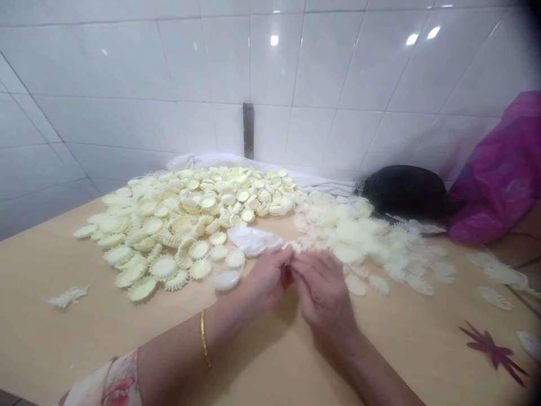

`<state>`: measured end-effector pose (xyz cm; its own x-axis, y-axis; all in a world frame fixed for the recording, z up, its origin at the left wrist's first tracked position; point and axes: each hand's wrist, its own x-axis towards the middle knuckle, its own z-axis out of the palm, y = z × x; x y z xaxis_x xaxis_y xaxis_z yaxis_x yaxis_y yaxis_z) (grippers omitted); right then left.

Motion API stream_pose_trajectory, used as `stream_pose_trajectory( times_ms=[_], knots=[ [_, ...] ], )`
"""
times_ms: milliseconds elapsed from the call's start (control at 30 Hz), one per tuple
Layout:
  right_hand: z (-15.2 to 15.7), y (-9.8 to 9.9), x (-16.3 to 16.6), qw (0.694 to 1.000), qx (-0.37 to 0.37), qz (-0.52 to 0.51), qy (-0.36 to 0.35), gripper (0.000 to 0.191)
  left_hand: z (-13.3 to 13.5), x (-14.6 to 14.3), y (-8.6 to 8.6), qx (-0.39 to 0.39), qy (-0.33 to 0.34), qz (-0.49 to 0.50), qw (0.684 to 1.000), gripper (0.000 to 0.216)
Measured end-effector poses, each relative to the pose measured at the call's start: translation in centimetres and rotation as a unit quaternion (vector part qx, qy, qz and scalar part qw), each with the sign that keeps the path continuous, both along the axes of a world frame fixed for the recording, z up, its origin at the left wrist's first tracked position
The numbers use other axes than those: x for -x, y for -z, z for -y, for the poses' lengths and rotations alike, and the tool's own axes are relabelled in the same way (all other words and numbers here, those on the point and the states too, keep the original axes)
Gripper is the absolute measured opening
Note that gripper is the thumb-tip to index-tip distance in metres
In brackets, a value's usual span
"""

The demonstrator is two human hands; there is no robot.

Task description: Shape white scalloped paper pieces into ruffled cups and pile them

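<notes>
Over the middle of the table, my left hand (267,275) and my right hand (324,286) meet at the fingertips, both closed in a pinch. Whatever they hold is hidden by the fingers; a pale scalloped edge shows just behind them, but I cannot tell whether it is held. A crumpled white cloth (252,241) lies right behind my left hand. Beside that wrist sits a smooth white oval piece (227,280). To the left spreads a heap of pale yellow, cup-like discs with toothed rims (164,267). Flatter, whiter toothed discs (367,242) are piled beyond my right hand.
At the back right rest a black rounded bag (406,190) and a magenta plastic bag (499,169). A maroon star-shaped piece (492,348) lies at the right. One white scrap (69,297) is at the far left. Behind the table (46,349) rises a tiled wall with a metal strip (248,131).
</notes>
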<state>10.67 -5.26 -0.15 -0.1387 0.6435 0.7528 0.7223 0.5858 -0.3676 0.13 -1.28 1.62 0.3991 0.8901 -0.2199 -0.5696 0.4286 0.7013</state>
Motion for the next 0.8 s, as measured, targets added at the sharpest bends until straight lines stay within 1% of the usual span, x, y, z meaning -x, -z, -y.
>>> stream_pose_trajectory(
  times_ms=[67, 167, 200, 267, 333, 433, 500, 567, 700, 800],
  knots=[
    [0.0, -0.1, -0.2, 0.997, 0.018, -0.068, 0.014, 0.022, -0.3, 0.4, 0.0, -0.021, 0.025, -0.008, 0.999, 0.011],
    [-0.3, -0.1, -1.0, 0.979, 0.077, -0.174, 0.068, 0.018, -0.2, 0.6, -0.1, -0.060, 0.085, -0.041, 0.994, 0.007],
    [-0.4, -0.2, -1.2, 0.972, 0.103, -0.200, 0.073, 0.019, -0.1, 0.5, 0.0, -0.071, 0.098, -0.060, 0.991, 0.009],
    [-0.5, -0.2, -1.4, 0.954, 0.155, -0.249, 0.057, 0.024, 0.1, 0.4, 0.1, -0.088, 0.109, -0.099, 0.985, 0.014],
    [-0.5, -0.3, -1.3, 0.938, 0.195, -0.284, 0.024, 0.028, 0.2, 0.4, 0.5, -0.104, 0.100, -0.130, 0.981, 0.020],
    [-0.4, -0.4, -1.0, 0.920, 0.236, -0.311, -0.027, 0.027, 0.0, 0.4, 1.2, -0.143, 0.066, -0.187, 0.970, 0.032],
    [-0.3, -0.4, -0.8, 0.913, 0.251, -0.318, -0.050, 0.024, -0.3, 0.4, 1.6, -0.168, 0.047, -0.223, 0.959, 0.039],
    [-0.3, -0.3, -0.6, 0.907, 0.259, -0.327, -0.062, 0.021, -0.6, 0.4, 1.8, -0.172, 0.030, -0.243, 0.954, 0.043],
    [-0.5, -0.2, -0.7, 0.883, 0.280, -0.368, -0.078, 0.020, -0.7, 0.3, 1.8, -0.149, 0.002, -0.260, 0.954, 0.045],
    [-0.7, -0.2, -0.9, 0.858, 0.311, -0.404, -0.069, 0.025, -0.3, 0.2, 1.4, -0.146, 0.002, -0.242, 0.959, 0.036]
  ],
)
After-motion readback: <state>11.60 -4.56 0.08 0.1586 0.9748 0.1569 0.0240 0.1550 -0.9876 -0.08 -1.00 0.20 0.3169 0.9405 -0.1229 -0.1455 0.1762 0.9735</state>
